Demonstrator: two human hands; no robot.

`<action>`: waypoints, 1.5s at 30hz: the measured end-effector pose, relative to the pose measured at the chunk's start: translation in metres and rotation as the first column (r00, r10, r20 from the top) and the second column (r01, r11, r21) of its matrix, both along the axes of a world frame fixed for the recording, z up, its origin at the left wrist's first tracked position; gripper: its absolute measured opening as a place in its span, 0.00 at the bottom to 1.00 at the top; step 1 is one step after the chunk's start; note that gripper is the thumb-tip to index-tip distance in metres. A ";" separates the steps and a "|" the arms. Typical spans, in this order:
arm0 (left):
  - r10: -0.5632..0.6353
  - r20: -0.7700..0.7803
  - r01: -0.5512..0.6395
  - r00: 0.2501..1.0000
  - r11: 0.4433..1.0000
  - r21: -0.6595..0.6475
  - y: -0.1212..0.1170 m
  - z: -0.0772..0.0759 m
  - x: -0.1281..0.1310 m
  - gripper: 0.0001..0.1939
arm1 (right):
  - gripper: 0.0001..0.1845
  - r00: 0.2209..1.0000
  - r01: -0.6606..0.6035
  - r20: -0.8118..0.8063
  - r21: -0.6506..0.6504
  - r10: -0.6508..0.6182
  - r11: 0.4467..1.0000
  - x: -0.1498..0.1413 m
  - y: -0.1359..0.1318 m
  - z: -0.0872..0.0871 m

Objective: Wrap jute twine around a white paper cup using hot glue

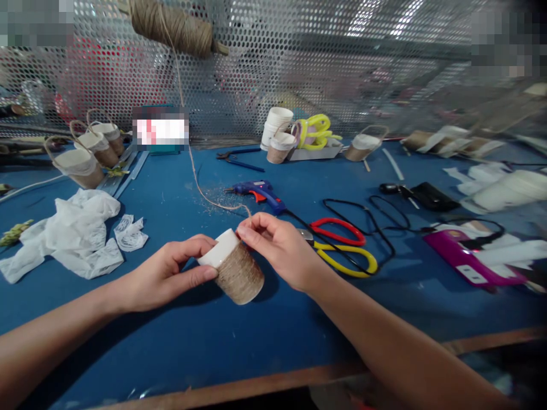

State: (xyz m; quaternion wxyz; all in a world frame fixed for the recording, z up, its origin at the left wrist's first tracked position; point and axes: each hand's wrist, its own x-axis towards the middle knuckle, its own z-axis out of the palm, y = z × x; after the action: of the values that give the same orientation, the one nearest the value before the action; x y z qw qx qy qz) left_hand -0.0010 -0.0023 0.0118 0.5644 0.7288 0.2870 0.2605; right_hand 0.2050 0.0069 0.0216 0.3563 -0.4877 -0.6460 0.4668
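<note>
Tilted in front of me is a white cup (239, 270), its lower part wrapped in brown twine and its rim bare. My left hand (182, 265) grips the rim, thumb outside and fingers reaching to the opening. Beside the rim on the far side, my right hand (276, 245) pinches the twine (220, 205). That strand runs back across the table and up to a large twine spool (171, 28) on a rod. A blue hot glue gun (258, 192) lies just beyond my right hand. Red and yellow handled scissors (342, 245) rest to its right.
White lace fabric (64, 233) lies at the left, near several twine-wrapped cups with handles (81, 165). At the back are pliers (241, 159), stacked white cups (277, 125) and a tray with yellow coils (316, 149). Black cord and a magenta box (461, 259) occupy the right.
</note>
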 end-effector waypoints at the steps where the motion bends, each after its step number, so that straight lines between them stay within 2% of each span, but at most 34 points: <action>1: 0.001 0.003 -0.001 1.000 1.000 0.001 0.000 0.000 0.000 0.04 | 0.10 1.000 -0.006 0.007 -0.009 0.006 1.000 0.000 0.000 0.000; 8: 0.009 0.005 -0.009 1.000 1.000 0.016 0.000 0.001 0.000 0.04 | 0.12 0.997 -0.036 0.064 -0.014 0.037 0.999 -0.004 -0.003 -0.004; 15: 0.040 -0.001 -0.040 0.999 0.999 -0.006 0.001 0.001 0.002 0.06 | 0.13 0.993 0.010 0.115 0.013 -0.011 1.000 -0.007 -0.003 -0.005; 24: 0.102 -0.058 -0.104 0.993 0.994 -0.027 -0.001 0.002 0.004 0.09 | 0.15 0.997 0.079 0.018 -0.067 -0.078 0.995 -0.009 0.000 -0.015; 37: 0.142 -0.072 -0.144 0.987 0.989 -0.026 -0.003 0.001 0.007 0.10 | 0.13 0.984 0.057 0.165 0.062 -0.066 0.996 -0.011 -0.004 -0.009; 45: 0.115 -0.078 -0.114 0.990 0.993 0.018 -0.002 0.000 0.004 0.09 | 0.13 0.988 0.073 0.130 0.066 -0.081 0.995 -0.011 -0.005 -0.008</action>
State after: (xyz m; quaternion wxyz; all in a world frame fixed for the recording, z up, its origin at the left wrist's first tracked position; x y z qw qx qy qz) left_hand 0.0035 -0.0039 0.0117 0.5320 0.7245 0.3487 0.2655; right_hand 0.1939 0.0020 0.0140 0.3451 -0.5309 -0.6628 0.3996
